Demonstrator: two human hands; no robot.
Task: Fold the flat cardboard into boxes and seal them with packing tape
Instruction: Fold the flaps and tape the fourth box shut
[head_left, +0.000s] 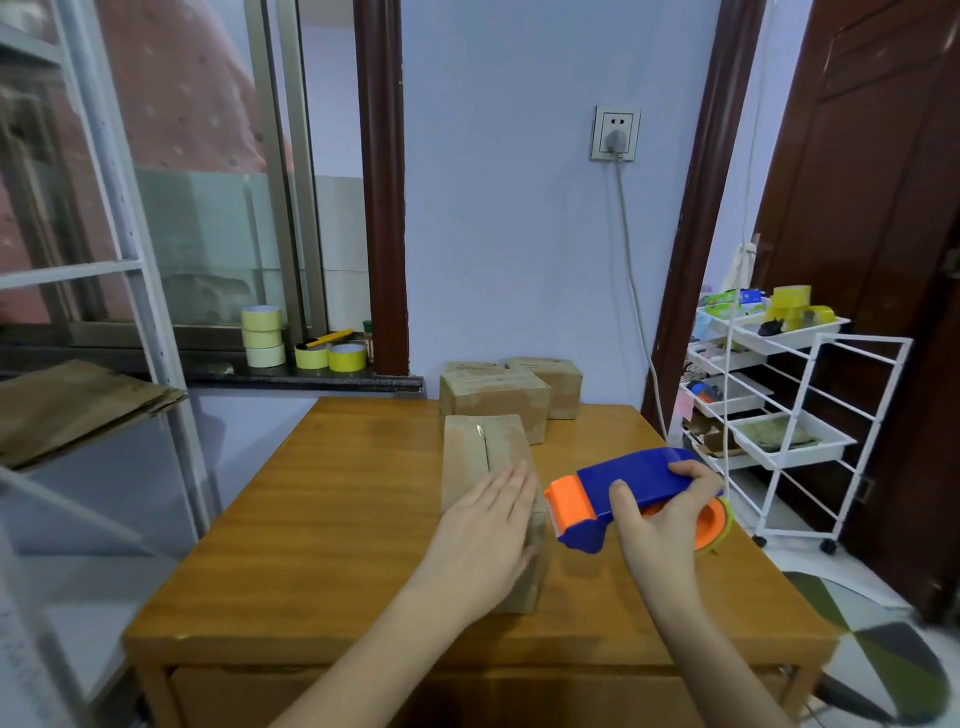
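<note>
The left hand (488, 525) lies flat, fingers straight, on the near end of the cardboard box (488, 457), which sits mid-bench (311, 519). Just right of the box, the right hand (660, 525) grips a blue-and-orange tape dispenser (623, 493) above the bench. Behind the box stand two sealed boxes (493, 397), touching.

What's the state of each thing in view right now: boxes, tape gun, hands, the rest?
near box: closed, tape along the top seam, on the table
two far boxes: closed, taped, side by side
tape dispenser: held above the table, off the box
left hand: flat, pressing on the near box
right hand: grips the tape dispenser
tape rolls: stacked on the sill
flat cardboard: unfolded, on the shelf
</note>
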